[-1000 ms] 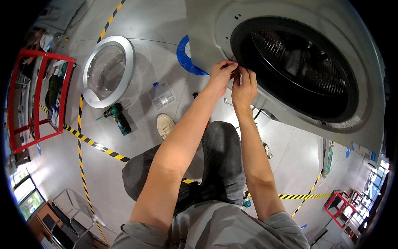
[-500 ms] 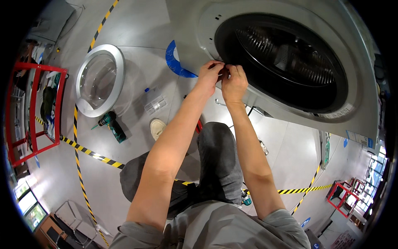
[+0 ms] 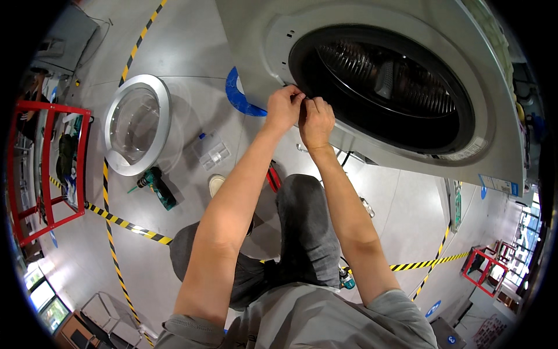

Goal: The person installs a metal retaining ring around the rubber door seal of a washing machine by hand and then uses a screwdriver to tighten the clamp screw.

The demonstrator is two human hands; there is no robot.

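- Left hand [image 3: 285,107]: fingertips pinched at the lower-left edge of the round black rubber gasket [image 3: 349,111]; cannot tell whether they grip anything.
- Right hand [image 3: 317,122]: fingers curled just beside the left's; any grasp is hidden.
- Grey metal washing machine [image 3: 401,160]: right at the hands.
- Clear plastic compartment box [image 3: 211,152]: floor, leftward.
- Green-and-black cordless drill [image 3: 158,187], round silver-rimmed transparent door [image 3: 136,125]: farther left.

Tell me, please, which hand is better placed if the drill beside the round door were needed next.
Probably the left hand: it is nearer the drill, which lies off to the left, whereas the right hand would likely have to cross the left forearm.
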